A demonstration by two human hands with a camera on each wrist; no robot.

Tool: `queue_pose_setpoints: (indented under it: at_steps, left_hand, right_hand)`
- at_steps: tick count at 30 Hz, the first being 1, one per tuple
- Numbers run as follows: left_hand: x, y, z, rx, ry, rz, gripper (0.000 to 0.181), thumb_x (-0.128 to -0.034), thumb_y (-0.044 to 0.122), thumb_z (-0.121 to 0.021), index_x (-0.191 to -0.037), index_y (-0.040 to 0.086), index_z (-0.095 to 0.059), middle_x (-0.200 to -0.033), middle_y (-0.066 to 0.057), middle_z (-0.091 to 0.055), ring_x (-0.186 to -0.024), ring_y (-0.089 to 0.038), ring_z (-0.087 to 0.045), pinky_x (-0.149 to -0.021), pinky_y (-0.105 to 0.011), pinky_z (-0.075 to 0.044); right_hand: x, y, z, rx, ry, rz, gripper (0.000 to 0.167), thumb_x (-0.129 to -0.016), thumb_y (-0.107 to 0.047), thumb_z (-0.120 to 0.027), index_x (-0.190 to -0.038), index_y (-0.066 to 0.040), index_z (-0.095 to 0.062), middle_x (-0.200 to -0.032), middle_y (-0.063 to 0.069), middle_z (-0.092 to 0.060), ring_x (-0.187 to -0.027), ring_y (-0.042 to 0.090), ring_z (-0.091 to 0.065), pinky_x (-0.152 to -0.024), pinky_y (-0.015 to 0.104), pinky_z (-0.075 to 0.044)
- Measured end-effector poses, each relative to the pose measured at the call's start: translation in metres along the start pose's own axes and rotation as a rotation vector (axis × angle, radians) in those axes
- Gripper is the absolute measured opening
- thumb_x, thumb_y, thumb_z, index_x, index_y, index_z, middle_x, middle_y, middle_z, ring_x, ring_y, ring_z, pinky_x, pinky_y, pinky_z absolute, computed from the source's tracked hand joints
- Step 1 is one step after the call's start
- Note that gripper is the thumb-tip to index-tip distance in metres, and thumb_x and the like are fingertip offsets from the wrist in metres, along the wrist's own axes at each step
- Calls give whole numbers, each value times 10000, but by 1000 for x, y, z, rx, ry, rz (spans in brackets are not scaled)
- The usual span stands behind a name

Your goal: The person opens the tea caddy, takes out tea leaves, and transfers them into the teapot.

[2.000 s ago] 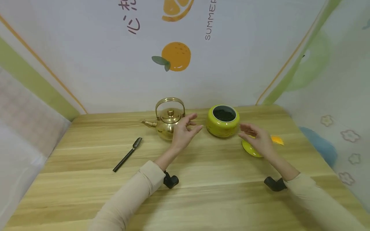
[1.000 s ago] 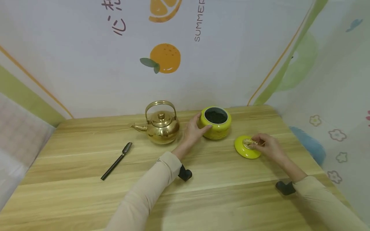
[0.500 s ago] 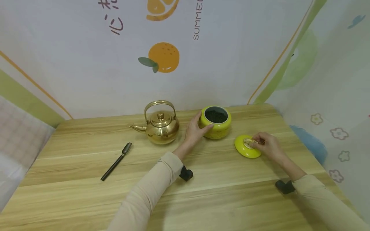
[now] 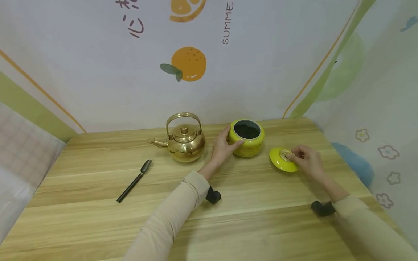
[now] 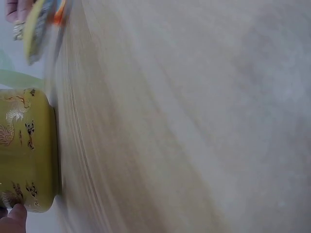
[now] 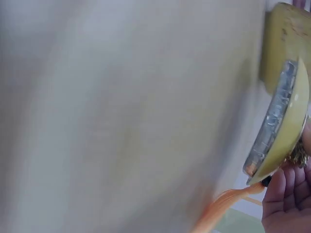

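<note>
My left hand (image 4: pixel 223 149) grips the left side of a yellow jar (image 4: pixel 249 148), its thumb on the front. The jar stands upright and uncovered on the table, with dark, leafy-looking contents. Between the thumb and fingers of my right hand (image 4: pixel 308 159) is the gold knob of the jar's yellow lid (image 4: pixel 280 163). In the right wrist view the lid (image 6: pixel 286 131) is tilted and raised off the table, its rim lined with a clear seal. An orange tassel (image 6: pixel 221 206) hangs from the knob. Decorative figures mark the jar's wall (image 5: pixel 29 145) in the left wrist view.
A brass kettle (image 4: pixel 186 148) with an upright handle stands left of the jar, spout pointing left. Farther left a dark tea scoop (image 4: pixel 134 184) lies on the wooden table (image 4: pixel 248 228). A printed cloth (image 4: pixel 254 79) hangs behind the table's back edge.
My left hand has come from beside the kettle to grip the jar. My right hand has taken the lid's knob, and the lid has risen from the table.
</note>
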State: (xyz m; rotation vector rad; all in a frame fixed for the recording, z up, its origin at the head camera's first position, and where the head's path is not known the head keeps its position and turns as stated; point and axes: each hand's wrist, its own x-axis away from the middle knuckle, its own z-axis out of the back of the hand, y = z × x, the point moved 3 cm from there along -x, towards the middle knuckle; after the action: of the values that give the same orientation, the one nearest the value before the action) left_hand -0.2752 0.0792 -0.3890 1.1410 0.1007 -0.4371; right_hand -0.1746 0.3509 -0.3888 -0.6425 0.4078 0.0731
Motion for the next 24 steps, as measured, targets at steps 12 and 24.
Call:
queue_pose_setpoints:
  at_steps: [12, 24]
  left_hand:
    - [0, 0, 1, -4, 2, 26, 720, -824, 261, -736, -1413, 23, -395, -1439, -127, -437, -1325, -232, -411, -1093, -324, -360]
    - [3, 1, -1, 17, -16, 51, 733, -834, 274, -725, -1429, 39, -367, -1456, -125, -412, -1340, -234, -391, -1117, -321, -321]
  right_hand:
    - [-58, -36, 10, -120, 169, -98, 287, -886, -186, -663, -955, 90, -631, -782, -3, -563, -647, -58, -453, -536, 47, -395]
    - [-99, -83, -31, -145, 56, 11, 212, -865, -140, -686, -903, 61, -633, -779, 138, -581, -634, 89, -455, -523, 115, -373]
